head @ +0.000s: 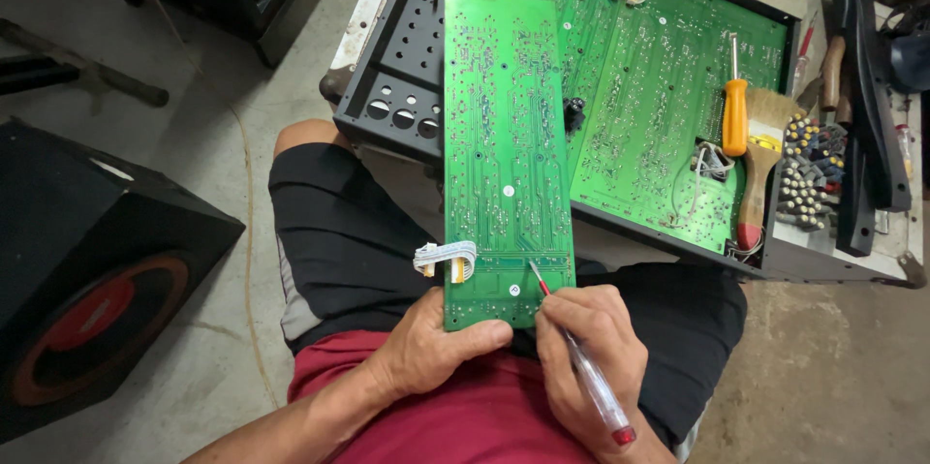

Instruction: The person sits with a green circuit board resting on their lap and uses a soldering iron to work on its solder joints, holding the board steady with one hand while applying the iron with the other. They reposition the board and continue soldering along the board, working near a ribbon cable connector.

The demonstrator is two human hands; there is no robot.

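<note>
Head view: the narrow green circuit board [507,154] stands with its long axis running away from the person, its near short edge over the lap and its far end reaching over the open black chassis [407,57] on the table. The left hand [431,348] grips the board at its near left corner, thumb lying flat along the near edge and fingers hidden behind it. A white ribbon cable [446,258] hangs off the board's left edge just above that hand.

The right hand [591,353] is clenched around a clear-handled screwdriver [581,357], held like a pen. Its thin red-necked tip points up and to the left, touching the board near the near right corner, so the right hand is the nearer one to the working spot.

On the larger green board [668,86] inside the chassis, an orange-handled screwdriver [735,106] and a brush [760,159] lie near the right edge.
</note>
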